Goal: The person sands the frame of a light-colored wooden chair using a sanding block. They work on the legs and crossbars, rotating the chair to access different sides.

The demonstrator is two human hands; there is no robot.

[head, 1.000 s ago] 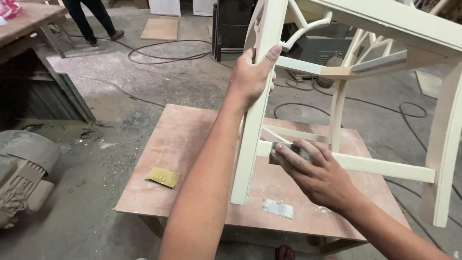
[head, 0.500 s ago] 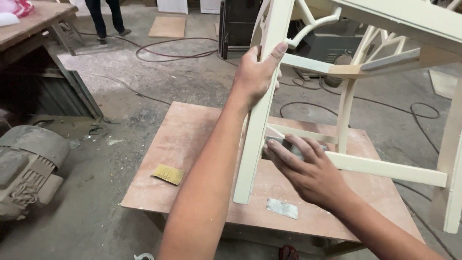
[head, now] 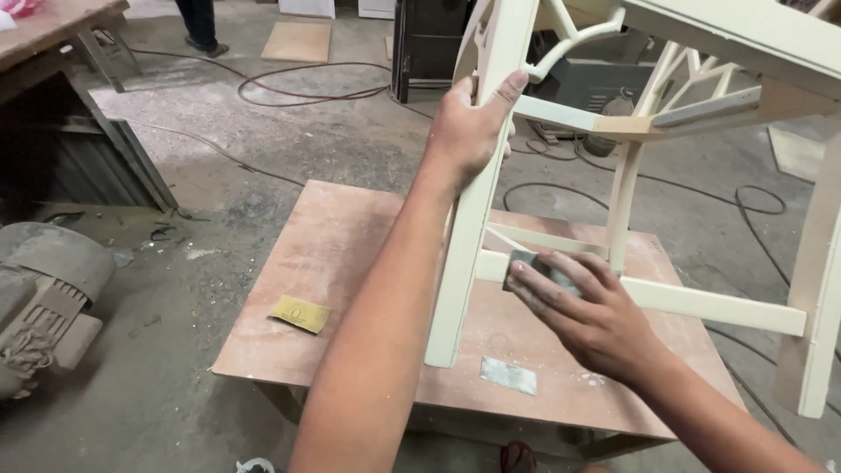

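A: Entry, head view. Your left hand (head: 469, 131) is wrapped around the upper part of a cream-painted chair leg (head: 473, 219), thumb up along its front face, steadying the chair (head: 701, 52). The chair is tipped, the foot of that leg resting on the low plywood table (head: 342, 263).

B: And the right?

A: Your right hand (head: 587, 315) has its fingers pressed flat on a small grey sanding pad (head: 530, 263), held against the lower stretcher rail (head: 710, 307) right where it joins the leg. So both hands are occupied: left closed on the leg, right pinning the pad to the rail.

B: Progress, as far as you can judge?

A: The chair carries an even cream coat overall. White dust lies scattered on the table around the leg's foot, which suggests rubbing-down is under way. I cannot tell sanded from unsanded surface by eye. My judgement: you are mid-way on this joint, with the rest of the rail toward the far leg (head: 815, 289), and the thinner rail behind, possibly not yet done.

B: Loose items?

A: A yellow sandpaper piece (head: 300, 314) lies on the table's left part, well apart from your hands. A grey sandpaper scrap (head: 507, 375) lies near the front edge, just beside the foot of the leg. Cables (head: 289, 88) trail over the concrete floor; another person's legs (head: 200, 24) stand far off.
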